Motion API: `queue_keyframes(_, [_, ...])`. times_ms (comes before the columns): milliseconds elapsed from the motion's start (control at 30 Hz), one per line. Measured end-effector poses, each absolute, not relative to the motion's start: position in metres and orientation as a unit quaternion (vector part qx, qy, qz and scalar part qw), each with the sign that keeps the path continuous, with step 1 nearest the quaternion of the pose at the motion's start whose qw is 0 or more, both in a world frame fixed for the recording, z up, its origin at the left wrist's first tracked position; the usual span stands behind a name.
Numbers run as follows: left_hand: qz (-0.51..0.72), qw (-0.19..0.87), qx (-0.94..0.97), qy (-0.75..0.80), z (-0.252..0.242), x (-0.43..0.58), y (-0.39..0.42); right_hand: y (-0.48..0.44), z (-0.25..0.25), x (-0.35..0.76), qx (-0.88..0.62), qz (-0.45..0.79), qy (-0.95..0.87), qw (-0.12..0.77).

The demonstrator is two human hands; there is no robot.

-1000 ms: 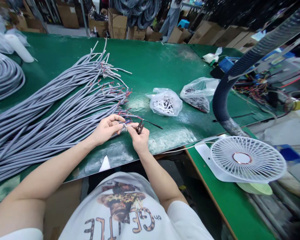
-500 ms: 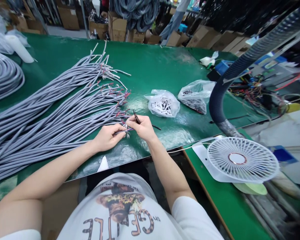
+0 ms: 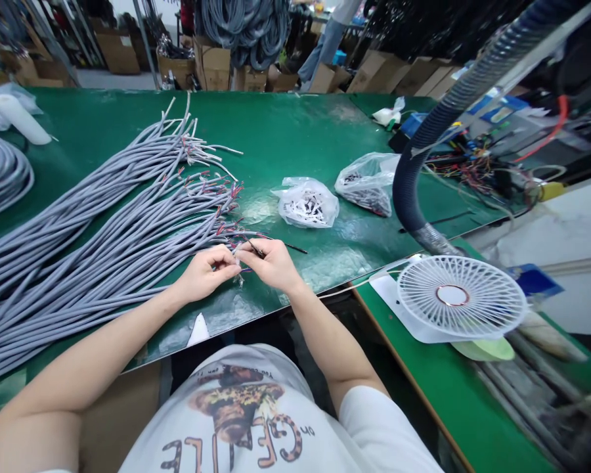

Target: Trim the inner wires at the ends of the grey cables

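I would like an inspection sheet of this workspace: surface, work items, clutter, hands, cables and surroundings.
Surface: green table, shiny patches near the front edge.
Work items: frayed cable end and small dark tool.
Clutter: bag of black-and-white pieces; bag of darker pieces; white roll.
Hands: left hand pinches the cable end; right hand holds the tool.
Cables: grey cables at left, red wires at some ends; coil at far left.
Surroundings: fan and black hose at right; cardboard boxes behind.

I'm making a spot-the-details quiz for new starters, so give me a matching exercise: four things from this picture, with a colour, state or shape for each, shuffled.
Column one:
1. cables
2. right hand
3. fan
4. hose

Column two:
A. dark, ribbed
B. holding a dark tool
C. grey, bundled
D. white, round

Pairs: 1-C, 2-B, 3-D, 4-A
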State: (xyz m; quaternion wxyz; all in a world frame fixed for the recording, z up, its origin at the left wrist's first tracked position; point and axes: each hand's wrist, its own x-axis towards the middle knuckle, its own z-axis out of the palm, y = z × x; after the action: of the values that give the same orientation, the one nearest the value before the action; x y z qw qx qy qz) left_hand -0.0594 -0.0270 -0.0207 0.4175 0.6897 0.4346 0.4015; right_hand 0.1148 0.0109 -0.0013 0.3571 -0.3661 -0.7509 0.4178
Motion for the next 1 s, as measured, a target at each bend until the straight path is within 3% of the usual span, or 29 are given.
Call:
queue_keyframes(200, [0.386,0.363,0.721,0.447,-0.012,-0.055,-0.033,0.013,-0.008,0.129,-0.458,0.328,-0.713,0.418])
queue_keyframes(433, [0.381,0.34,0.744,0.431,-0.016,-0.056,-0.032,-0.016,-0.009,0.135,-0.373,0.36,-0.798,0.307])
queue_keyframes(633, [0.381,0.47,0.668,0.433,-0.022,-0.054,-0.032,-0.033,-0.026,0.134,-0.322,0.273,-0.848,0.319])
queue_keyframes(800, [0.369,0.606,0.558,0.429,-0.026,-0.053,-0.033,-0.034,-0.022,0.144,-0.364,0.383,-0.785,0.323])
queue_keyframes(1000, [0.351,0.672,0.507,0.411,-0.027,-0.053,-0.034,-0.031,-0.02,0.164,-0.366,0.453,-0.768,0.267])
